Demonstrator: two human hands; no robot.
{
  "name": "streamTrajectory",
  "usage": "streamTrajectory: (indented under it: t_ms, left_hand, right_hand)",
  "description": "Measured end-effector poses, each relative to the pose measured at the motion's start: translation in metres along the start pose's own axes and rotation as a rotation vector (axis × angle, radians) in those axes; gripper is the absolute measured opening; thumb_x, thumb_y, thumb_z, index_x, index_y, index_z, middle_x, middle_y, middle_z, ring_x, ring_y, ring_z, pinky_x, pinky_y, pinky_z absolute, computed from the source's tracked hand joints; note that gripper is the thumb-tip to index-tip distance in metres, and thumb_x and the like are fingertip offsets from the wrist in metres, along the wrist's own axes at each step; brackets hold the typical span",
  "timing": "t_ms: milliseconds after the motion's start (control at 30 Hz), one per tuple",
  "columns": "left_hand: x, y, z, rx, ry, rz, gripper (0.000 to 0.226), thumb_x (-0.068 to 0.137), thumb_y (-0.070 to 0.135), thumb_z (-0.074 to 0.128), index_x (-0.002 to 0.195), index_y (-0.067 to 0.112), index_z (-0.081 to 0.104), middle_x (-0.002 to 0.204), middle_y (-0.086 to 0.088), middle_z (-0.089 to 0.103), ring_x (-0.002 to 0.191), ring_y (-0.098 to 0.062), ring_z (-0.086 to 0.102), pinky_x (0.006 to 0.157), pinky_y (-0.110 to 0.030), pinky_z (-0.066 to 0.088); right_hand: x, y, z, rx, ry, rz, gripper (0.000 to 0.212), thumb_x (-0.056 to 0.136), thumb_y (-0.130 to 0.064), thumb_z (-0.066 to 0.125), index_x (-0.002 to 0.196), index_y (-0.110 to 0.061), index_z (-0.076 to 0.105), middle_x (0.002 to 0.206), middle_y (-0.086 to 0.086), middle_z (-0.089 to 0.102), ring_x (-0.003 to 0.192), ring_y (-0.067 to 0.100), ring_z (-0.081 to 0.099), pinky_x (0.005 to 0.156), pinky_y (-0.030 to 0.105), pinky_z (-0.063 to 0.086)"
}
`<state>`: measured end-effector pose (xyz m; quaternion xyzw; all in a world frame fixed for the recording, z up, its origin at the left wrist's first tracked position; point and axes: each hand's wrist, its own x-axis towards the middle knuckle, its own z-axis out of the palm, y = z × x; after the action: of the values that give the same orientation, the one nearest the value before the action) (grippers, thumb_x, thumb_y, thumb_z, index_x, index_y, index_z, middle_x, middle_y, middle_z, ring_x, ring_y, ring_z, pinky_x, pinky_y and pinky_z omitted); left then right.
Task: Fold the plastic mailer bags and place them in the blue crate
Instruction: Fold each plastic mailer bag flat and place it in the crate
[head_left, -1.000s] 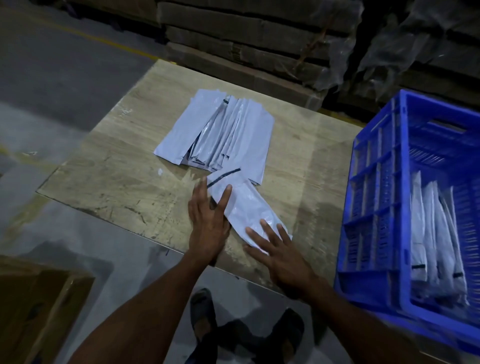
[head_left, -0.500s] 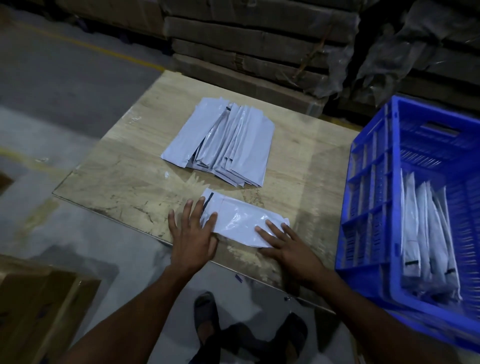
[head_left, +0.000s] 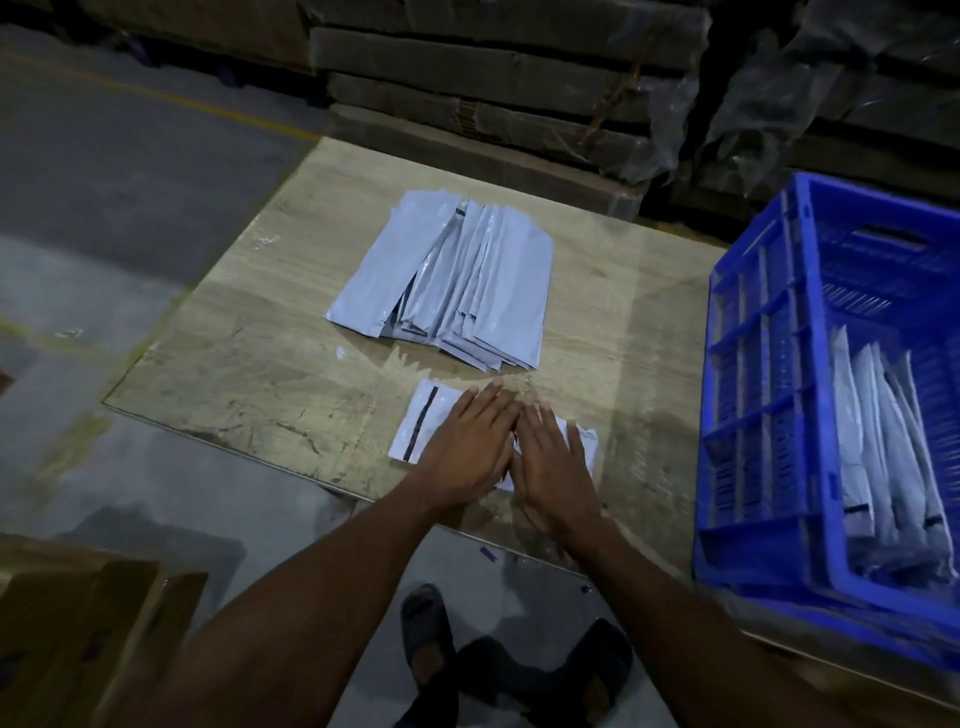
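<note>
Your left hand and right hand lie flat side by side on one mailer, fingers straight, pressing it onto the table near the near edge; neither hand curls round it. The mailer's left end, with a dark strip, shows past your left hand. Just beyond it lies the stack of unfolded mailers, fanned out. The crate stands at the right, with folded mailers upright inside.
</note>
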<state>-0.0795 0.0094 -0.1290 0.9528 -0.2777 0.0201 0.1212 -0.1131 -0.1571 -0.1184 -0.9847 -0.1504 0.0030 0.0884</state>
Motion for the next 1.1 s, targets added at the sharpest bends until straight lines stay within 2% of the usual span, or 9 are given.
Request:
streamTrajectory:
  t_ms: [100, 200, 433, 633, 833, 967, 1100]
  left_hand:
    - [-0.009, 0.004, 0.009, 0.006, -0.015, -0.040, 0.059, 0.108, 0.032, 0.022, 0.154, 0.005, 0.045, 0.160, -0.013, 0.044, 0.152, -0.026, 0.035, 0.125, -0.048, 0.028]
    - [-0.011, 0.004, 0.011, -0.008, 0.006, -0.043, 0.058, 0.107, 0.032, 0.024, 0.155, 0.006, 0.043, 0.162, -0.010, 0.041, 0.153, -0.024, 0.033, 0.126, -0.047, 0.026]
    - [-0.012, 0.005, 0.014, 0.033, -0.009, -0.047, 0.060, 0.107, 0.035, 0.026, 0.159, 0.007, 0.035, 0.166, -0.010, 0.034, 0.156, -0.025, 0.027, 0.127, -0.047, 0.023]
    - [-0.011, 0.005, 0.012, 0.065, -0.067, -0.068, 0.064, 0.108, 0.042, 0.023, 0.162, 0.010, 0.029, 0.169, -0.009, 0.025, 0.158, -0.025, 0.019, 0.129, -0.045, 0.014]
    - [-0.009, 0.007, 0.010, 0.104, -0.098, -0.070, 0.064, 0.107, 0.042, 0.018, 0.162, 0.010, 0.028, 0.170, -0.010, 0.023, 0.158, -0.027, 0.017, 0.129, -0.046, 0.015]
    - [-0.010, 0.008, 0.011, 0.099, -0.108, -0.081, 0.065, 0.108, 0.042, 0.019, 0.164, 0.010, 0.022, 0.171, -0.009, 0.017, 0.160, -0.026, 0.010, 0.129, -0.047, 0.014]
    - [-0.009, 0.008, 0.010, 0.100, -0.124, -0.077, 0.065, 0.108, 0.042, 0.016, 0.164, 0.010, 0.019, 0.172, -0.009, 0.013, 0.160, -0.026, 0.008, 0.129, -0.047, 0.014]
  right_hand:
    - [-0.013, -0.001, 0.008, -0.075, 0.019, 0.008, 0.057, 0.105, -0.031, 0.033, 0.155, -0.004, 0.033, 0.164, 0.014, 0.025, 0.153, 0.027, 0.021, 0.121, 0.054, 0.022]
    - [-0.013, -0.003, 0.008, -0.037, 0.001, 0.054, 0.061, 0.106, -0.039, 0.025, 0.157, -0.006, 0.027, 0.167, 0.011, 0.019, 0.155, 0.023, 0.012, 0.123, 0.052, 0.016]
    - [-0.012, 0.008, 0.011, 0.124, -0.002, 0.093, 0.055, 0.104, -0.032, 0.025, 0.158, -0.018, 0.031, 0.167, -0.002, 0.021, 0.155, 0.019, 0.010, 0.121, 0.053, 0.021]
    - [-0.015, 0.003, 0.010, -0.035, -0.023, 0.199, 0.059, 0.105, -0.045, 0.029, 0.159, -0.021, 0.026, 0.168, 0.007, 0.016, 0.155, 0.032, 0.007, 0.123, 0.053, 0.015]
    - [-0.015, 0.000, 0.007, -0.062, -0.027, 0.238, 0.058, 0.105, -0.048, 0.027, 0.158, -0.026, 0.030, 0.167, 0.003, 0.021, 0.155, 0.032, 0.010, 0.121, 0.057, 0.017]
    - [-0.015, 0.001, 0.005, -0.073, -0.059, 0.249, 0.061, 0.105, -0.051, 0.012, 0.160, -0.027, 0.025, 0.168, 0.003, 0.017, 0.155, 0.032, 0.005, 0.122, 0.056, 0.014]
    - [-0.015, -0.001, 0.004, -0.077, -0.060, 0.247, 0.060, 0.106, -0.049, 0.019, 0.161, -0.027, 0.018, 0.169, 0.004, 0.012, 0.155, 0.032, 0.001, 0.122, 0.056, 0.012]
